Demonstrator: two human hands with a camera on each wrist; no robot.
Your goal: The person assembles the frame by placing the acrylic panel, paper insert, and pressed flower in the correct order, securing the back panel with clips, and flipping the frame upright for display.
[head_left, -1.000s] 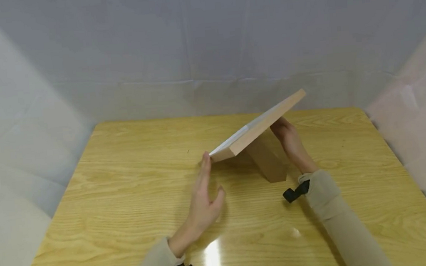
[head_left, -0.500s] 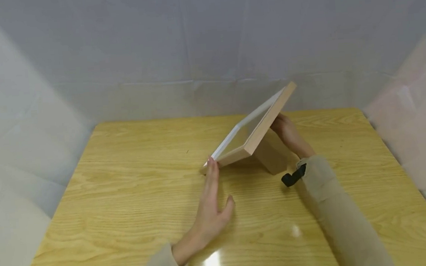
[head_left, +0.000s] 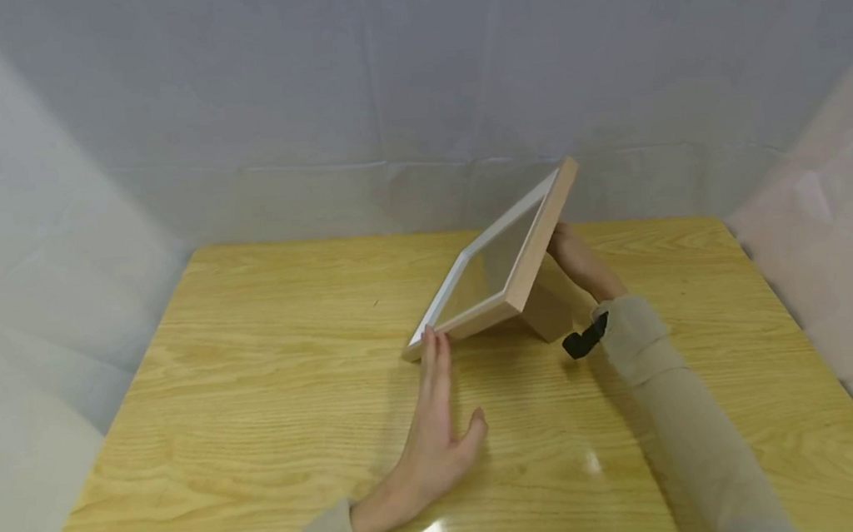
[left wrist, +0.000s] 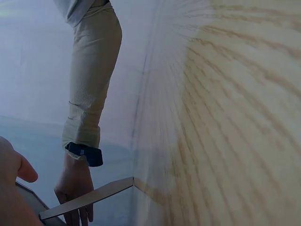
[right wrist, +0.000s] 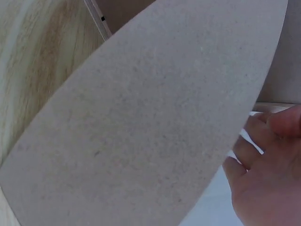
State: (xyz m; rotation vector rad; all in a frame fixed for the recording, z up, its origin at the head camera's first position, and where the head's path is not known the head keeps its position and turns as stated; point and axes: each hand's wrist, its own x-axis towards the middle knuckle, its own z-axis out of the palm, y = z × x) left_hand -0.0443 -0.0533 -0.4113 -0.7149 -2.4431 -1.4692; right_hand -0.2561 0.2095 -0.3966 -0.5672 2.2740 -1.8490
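A light wooden picture frame (head_left: 544, 236) with a white inner border and a clear pane stands tilted back on its brown easel leg (head_left: 548, 311). In the head view its front faces left and toward me. My left hand (head_left: 433, 449) has straight fingers, with the fingertips touching the frame's near lower corner and the thumb apart. Behind the frame's right side is my right hand (head_left: 580, 262), its fingertips hidden there. The right wrist view shows the broad leg (right wrist: 150, 113) close up, with the right hand (right wrist: 268, 160) beside it and thumb near the frame's edge.
A yellow wood-grain table (head_left: 258, 413) lies under everything. Pale cloth walls (head_left: 383, 94) enclose it at the back and both sides. Black straps (head_left: 586, 337) sit on the sleeved wrists.
The frame has turned and tipped so that more of its front shows, its far upper corner shifting left. My left hand moved slightly right and nearer; the right hand shifted a little away from me.
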